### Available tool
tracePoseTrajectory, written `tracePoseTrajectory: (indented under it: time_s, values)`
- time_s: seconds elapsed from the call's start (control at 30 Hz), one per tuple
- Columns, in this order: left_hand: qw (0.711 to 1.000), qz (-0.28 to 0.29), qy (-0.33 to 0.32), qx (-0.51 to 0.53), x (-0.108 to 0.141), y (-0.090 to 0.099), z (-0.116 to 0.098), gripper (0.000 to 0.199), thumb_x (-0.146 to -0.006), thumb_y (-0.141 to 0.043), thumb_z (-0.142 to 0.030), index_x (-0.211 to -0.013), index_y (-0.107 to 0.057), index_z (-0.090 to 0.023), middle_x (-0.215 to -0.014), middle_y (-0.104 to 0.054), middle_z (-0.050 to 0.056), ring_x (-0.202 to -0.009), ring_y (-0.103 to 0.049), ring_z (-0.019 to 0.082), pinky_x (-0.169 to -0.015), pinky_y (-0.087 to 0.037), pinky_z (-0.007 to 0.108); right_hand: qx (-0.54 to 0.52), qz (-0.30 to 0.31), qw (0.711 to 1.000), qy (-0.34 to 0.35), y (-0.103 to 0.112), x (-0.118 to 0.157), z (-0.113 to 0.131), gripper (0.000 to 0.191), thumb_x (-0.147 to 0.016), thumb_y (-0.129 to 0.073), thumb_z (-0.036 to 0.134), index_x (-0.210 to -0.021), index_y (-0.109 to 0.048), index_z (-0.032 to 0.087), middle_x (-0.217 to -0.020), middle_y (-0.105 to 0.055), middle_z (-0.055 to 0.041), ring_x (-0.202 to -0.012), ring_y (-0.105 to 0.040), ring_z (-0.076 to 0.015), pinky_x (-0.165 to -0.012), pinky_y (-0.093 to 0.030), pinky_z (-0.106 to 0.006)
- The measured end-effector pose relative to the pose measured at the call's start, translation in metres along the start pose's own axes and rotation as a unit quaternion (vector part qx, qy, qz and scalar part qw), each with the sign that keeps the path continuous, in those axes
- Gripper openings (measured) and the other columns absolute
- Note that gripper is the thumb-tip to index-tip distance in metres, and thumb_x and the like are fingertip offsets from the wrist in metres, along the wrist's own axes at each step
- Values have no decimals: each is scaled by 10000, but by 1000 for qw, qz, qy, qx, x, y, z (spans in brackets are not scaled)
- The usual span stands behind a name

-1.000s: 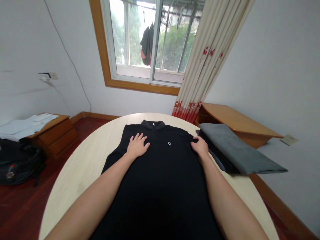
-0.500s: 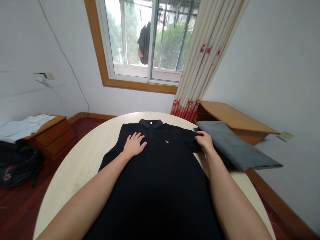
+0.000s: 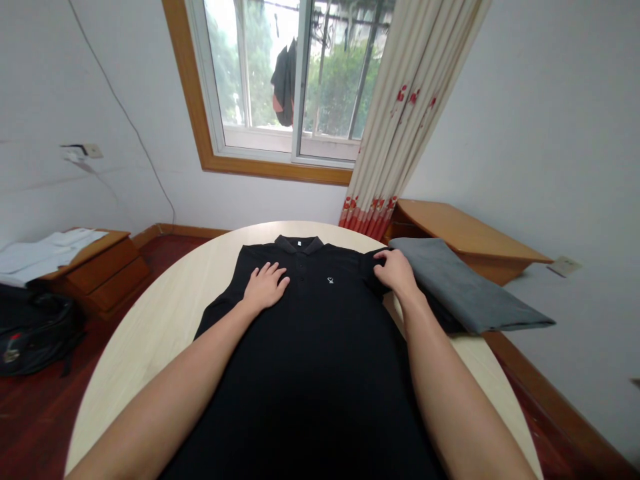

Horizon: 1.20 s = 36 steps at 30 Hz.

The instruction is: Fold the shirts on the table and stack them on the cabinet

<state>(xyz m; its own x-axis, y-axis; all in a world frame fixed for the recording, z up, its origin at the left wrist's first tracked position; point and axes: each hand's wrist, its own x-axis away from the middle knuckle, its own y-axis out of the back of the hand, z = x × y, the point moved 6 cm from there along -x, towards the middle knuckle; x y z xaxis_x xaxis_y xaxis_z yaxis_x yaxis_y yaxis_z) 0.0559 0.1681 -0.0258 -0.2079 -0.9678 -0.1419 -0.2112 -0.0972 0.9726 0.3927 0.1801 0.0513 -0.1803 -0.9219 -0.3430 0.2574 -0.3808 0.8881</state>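
Observation:
A black polo shirt (image 3: 310,333) is spread front side up, its collar at the far end and a small white logo on the chest. My left hand (image 3: 267,285) lies flat on the upper chest beside the button placket, fingers spread. At the shirt's right sleeve (image 3: 369,267), my right hand (image 3: 397,270) has its thumb and forefinger curled on the dark cloth. The exact grip is partly hidden beneath the fingers. The shirt's lower part runs off the bottom of the view.
Folded grey cloth (image 3: 465,287) lies on the right of the round pale table (image 3: 145,333), jutting past its edge over darker fabric. A wooden desk (image 3: 465,230) stands behind it. At left are a wooden cabinet (image 3: 110,273) with papers and a black bag (image 3: 37,330).
My right hand has shifted inward to the left along the sleeve, and the sleeve's outer end has come in with it. My left hand stays on the chest. The view has shifted slightly.

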Motion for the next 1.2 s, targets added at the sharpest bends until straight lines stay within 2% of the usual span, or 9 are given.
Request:
tracePoseTrajectory:
  time_s: [0.1, 0.23, 0.3, 0.37, 0.57, 0.7, 0.9, 1.03, 1.2]
  values:
    - [1000, -2, -4, -2, 0, 0, 0, 555, -1026, -290, -494, -1464, -507, -232, -1591, -401, 75, -1499, -297, 291, -1203, -258, 536, -39, 1, 993, 108, 4, 8, 32, 381, -778, -625, 150, -1140, -733, 206, -1241, -618, -119, -1005, -656, -238, -932, -515, -338]
    - [1000, -6, -5, 0, 0, 0, 0, 555, -1022, -303, -492, -1460, -513, -225, -1587, -409, 78, -1494, -307, 297, -1198, -266, 542, -155, 180, 950, 203, -21, 21, 61, 491, -819, -664, 187, -1309, -643, 219, -1206, -666, -76, -835, -663, -156, -828, -539, -286]
    - [1000, -6, -7, 2, 1, 0, 0, 549, -1020, -307, -491, -1457, -515, -231, -1585, -413, 74, -1493, -309, 293, -1199, -267, 540, -164, 213, 946, 181, -31, 22, 60, 486, -868, -641, 225, -1353, -609, 206, -1103, -718, -59, -823, -670, -153, -825, -531, -279]
    - [1000, -6, -8, 3, 1, 1, 0, 547, -1019, -309, -491, -1454, -518, -234, -1584, -415, 72, -1494, -309, 288, -1201, -264, 536, -114, 186, 967, 131, -36, 18, 49, 440, -895, -622, 255, -1329, -630, 185, -1042, -742, -66, -891, -680, -181, -865, -514, -291]
    - [1000, -4, -9, 1, 1, 1, 0, 558, -1019, -304, -497, -1452, -522, -220, -1584, -414, 77, -1494, -307, 291, -1201, -261, 537, 39, 215, 976, -10, -48, 10, 8, 421, -824, -711, 328, -1212, -704, 163, -1143, -729, -137, -1028, -693, -253, -839, -509, -296]
    - [1000, 0, -8, 0, 1, 1, 0, 562, -1021, -291, -499, -1456, -515, -224, -1590, -403, 74, -1497, -301, 288, -1203, -258, 534, 15, 268, 961, -66, -49, 15, -2, 217, -809, -741, 321, -924, -762, 138, -907, -749, -114, -782, -707, -215, -669, -505, -269]
    - [1000, 3, -7, -4, 1, 1, 1, 554, -1021, -295, -499, -1462, -505, -239, -1591, -404, 68, -1501, -293, 283, -1205, -255, 525, -25, 291, 952, -87, -50, 17, -8, 208, -795, -765, 327, -739, -723, 131, -554, -616, -24, -527, -592, -149, -520, -456, -241]
    - [1000, 2, -8, -4, 1, 1, 1, 553, -1020, -293, -504, -1461, -505, -245, -1592, -402, 67, -1502, -291, 282, -1204, -253, 526, 27, 247, 966, -72, -54, 9, -21, 202, -765, -775, 350, -791, -742, 152, -645, -682, -60, -649, -668, -194, -598, -516, -265]
    - [1000, 1, -10, -7, 0, 0, 1, 564, -1015, -299, -503, -1464, -505, -230, -1590, -404, 74, -1499, -296, 289, -1199, -262, 532, 82, 177, 978, -77, -50, 8, -16, 280, -792, -722, 322, -1018, -752, 160, -1015, -744, -167, -977, -709, -292, -807, -551, -351]
